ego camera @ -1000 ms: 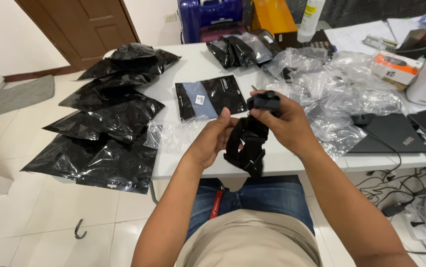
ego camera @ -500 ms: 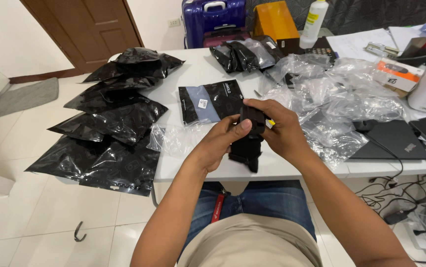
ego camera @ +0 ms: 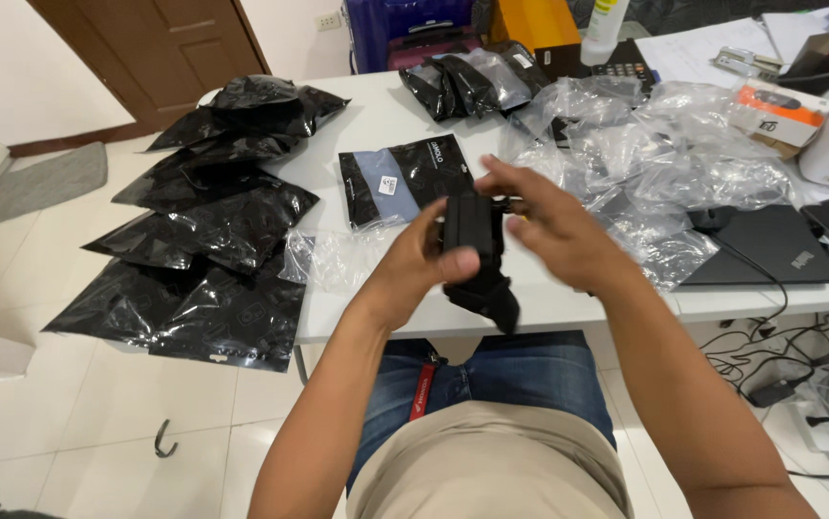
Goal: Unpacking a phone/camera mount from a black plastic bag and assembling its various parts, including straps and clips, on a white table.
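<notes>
I hold a folded black fabric item (ego camera: 477, 252) over the front edge of the white table (ego camera: 376, 115). My left hand (ego camera: 421, 258) grips its left side with the thumb across the front. My right hand (ego camera: 554, 228) is on its right side, fingers partly spread over the top. A loose end of the fabric hangs down below my hands. Just behind the hands a flat black and grey packaged item (ego camera: 405, 176) lies on the table.
Several black plastic bags (ego camera: 208, 240) cover the table's left end. Crumpled clear plastic bags (ego camera: 664, 163) pile at the right, by a black laptop (ego camera: 770, 245). More packed items (ego camera: 467, 82), an orange and white box (ego camera: 770, 111) and cables (ego camera: 779, 365) are nearby.
My hands have lifted the black item slightly and folded it tighter. The right fingers have spread over it. The view has dipped a little toward the table.
</notes>
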